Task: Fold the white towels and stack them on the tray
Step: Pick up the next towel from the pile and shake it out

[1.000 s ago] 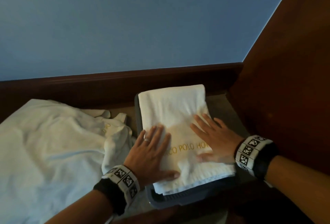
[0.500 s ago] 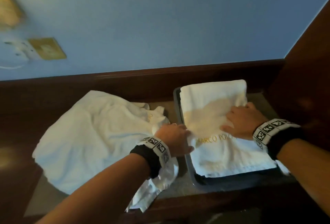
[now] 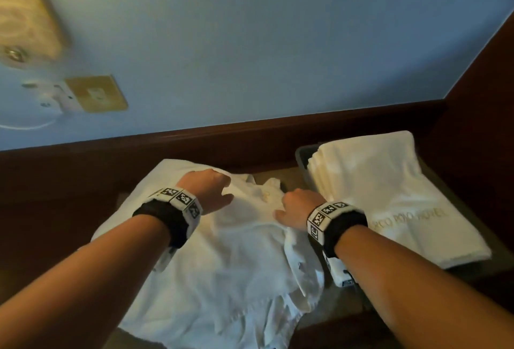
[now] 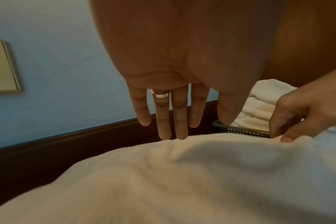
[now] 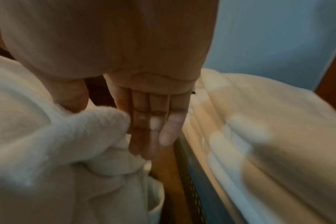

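Between towels: one stack (image 3: 389, 198) already folded and lying on the tray (image 3: 303, 154) at the right end of the desk (image 3: 292, 179), near its back edge; next towel (image 3: 222, 251) lying crumpled just left of the tray, spread from the back edge to the front.

Left hand (image 3: 207, 191) over the far part of the crumpled towel, fingers (image 4: 164, 121) straight and slightly spread, tips just meeting the cloth, nothing gripped. Right hand (image 3: 296, 207) at the towel's right side beside the tray, fingers (image 5: 153, 128) nearly straight with a bunched fold lying against them and the thumb close (a pinch possibly starting; too blurred to call a firm hold).

Step in hand, by the look of it: picking up the next towel. Next move likely calls for finding two corners or one clean edge, lifting and shaking the cloth flat on the free desk left of the tray, then folding to match the stack's outline. Care needed not to drag the stack askew.
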Tool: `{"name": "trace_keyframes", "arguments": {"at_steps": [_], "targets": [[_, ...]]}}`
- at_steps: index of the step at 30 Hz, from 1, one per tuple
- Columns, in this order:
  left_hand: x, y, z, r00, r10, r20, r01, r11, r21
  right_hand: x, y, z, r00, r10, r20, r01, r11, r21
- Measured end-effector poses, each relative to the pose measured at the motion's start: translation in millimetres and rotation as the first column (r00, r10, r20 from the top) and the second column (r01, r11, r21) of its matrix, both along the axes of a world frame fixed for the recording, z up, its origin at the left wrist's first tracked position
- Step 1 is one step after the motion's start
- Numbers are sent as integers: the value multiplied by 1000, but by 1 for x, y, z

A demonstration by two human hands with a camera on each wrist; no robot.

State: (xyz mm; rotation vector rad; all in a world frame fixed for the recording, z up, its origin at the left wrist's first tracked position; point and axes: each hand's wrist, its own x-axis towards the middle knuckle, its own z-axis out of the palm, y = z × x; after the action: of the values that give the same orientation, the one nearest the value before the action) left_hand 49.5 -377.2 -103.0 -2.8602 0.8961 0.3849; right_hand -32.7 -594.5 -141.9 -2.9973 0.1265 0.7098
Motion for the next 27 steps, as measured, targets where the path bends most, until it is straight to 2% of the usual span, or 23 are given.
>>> {"name": "trace_keyframes", "arguments": {"at_steps": [5, 9, 13, 15, 17, 20, 22, 25, 27], "targets": [[30, 32, -19, 989, -95, -111, 98, 995, 21, 14, 16, -30, 942, -330, -56, 334, 937, 102], [46, 38, -16, 982, -159, -106, 156, 987, -41, 12, 25, -10, 915, -403, 25, 384, 888, 251], [53, 22, 15, 974, -213, -77, 196, 963, -187, 5, 32, 48, 870, -444, 215, 337, 854, 398], [51, 7, 42, 975, -218, -31, 206, 955, -213, 2, 39, 84, 847, -434, 308, 275, 852, 445], [39, -10, 75, 968, -245, -58, 220, 935, -277, -7, 49, 118, 825, -416, 384, 210, 855, 475], [14, -29, 126, 890, -437, -131, 332, 818, -470, -29, 65, 163, 785, -377, 492, 103, 862, 496], [0, -32, 154, 826, -538, -169, 359, 732, -578, -49, 70, 190, 719, -361, 594, 28, 869, 494], [-23, -20, 194, 771, -539, -339, 222, 727, -650, -86, 72, 231, 611, -384, 692, -14, 869, 494], [-43, -11, 219, 733, -561, -384, 184, 707, -683, -114, 73, 256, 554, -365, 748, -38, 887, 460]]}}
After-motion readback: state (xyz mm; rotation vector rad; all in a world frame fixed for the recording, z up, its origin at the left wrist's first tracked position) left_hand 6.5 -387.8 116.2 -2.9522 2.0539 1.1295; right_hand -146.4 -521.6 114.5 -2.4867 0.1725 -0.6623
